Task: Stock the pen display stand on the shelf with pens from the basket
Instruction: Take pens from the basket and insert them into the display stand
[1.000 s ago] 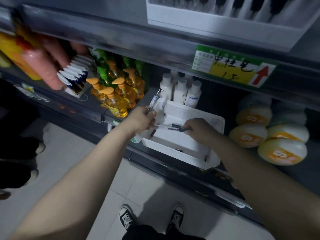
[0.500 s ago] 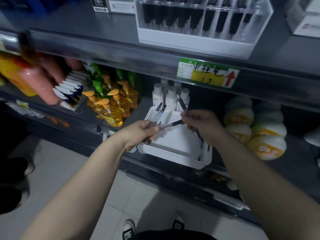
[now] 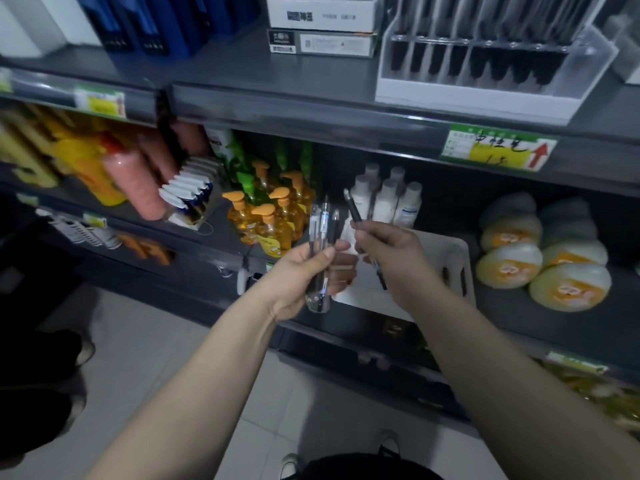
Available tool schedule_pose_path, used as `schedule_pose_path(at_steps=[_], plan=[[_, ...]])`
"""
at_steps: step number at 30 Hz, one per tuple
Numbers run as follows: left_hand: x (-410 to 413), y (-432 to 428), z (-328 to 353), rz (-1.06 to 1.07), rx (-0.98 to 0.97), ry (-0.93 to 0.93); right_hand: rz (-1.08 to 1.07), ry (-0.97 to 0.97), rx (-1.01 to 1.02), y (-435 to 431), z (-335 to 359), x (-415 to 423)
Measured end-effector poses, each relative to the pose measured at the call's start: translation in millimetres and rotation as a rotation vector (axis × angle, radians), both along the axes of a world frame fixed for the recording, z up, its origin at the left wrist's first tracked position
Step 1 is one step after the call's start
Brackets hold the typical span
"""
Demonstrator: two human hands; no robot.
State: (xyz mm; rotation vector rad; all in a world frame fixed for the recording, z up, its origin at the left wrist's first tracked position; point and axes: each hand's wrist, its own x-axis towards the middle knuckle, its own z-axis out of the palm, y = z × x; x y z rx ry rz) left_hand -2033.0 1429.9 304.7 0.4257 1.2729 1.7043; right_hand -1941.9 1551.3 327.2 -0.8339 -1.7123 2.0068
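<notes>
My left hand (image 3: 304,271) grips a small bunch of clear-barrelled pens (image 3: 323,223), held upright in front of the lower shelf. Beside it my right hand (image 3: 384,251) pinches a single dark pen (image 3: 354,209), tip slanting up to the left. Behind both hands the white basket (image 3: 457,265) rests on the lower shelf; its inside is mostly hidden. The white pen display stand (image 3: 485,88) sits on the upper shelf at the top right, its slots filled with dark pens.
Orange pump bottles (image 3: 270,223) and white bottles (image 3: 388,202) stand behind the hands. Round yellow-labelled packs (image 3: 540,258) lie to the right. Flat boxes (image 3: 322,26) and blue folders (image 3: 149,22) sit on the upper shelf. A green price label (image 3: 498,150) marks the shelf edge.
Both hands have risen out of the basket with their pens. The view has tilted up, and the display stand on the upper shelf now shows in full.
</notes>
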Motion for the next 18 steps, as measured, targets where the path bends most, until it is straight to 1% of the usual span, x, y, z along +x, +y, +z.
schedule_pose_path(at_steps=[6, 8, 10, 14, 16, 18], plan=[[-10, -32, 9, -0.02, 0.02, 0.041, 0.003, 0.083, -0.163, -47, 23, -11], [-11, -41, 11, -0.032, 0.06, 0.021, 0.017, 0.108, -0.228, -63, 26, -14], [-11, -49, 14, -0.031, 0.094, -0.002, 0.022, 0.101, -0.246, -78, 27, -15], [-15, -63, 16, -0.053, 0.103, 0.027, 0.013, 0.078, -0.208, -97, 29, -17], [-16, -71, 17, -0.074, 0.087, 0.063, 0.027, 0.076, -0.113, -99, 35, -17], [-18, -77, 17, -0.112, 0.067, 0.106, 0.038, 0.062, 0.04, -95, 42, -17]])
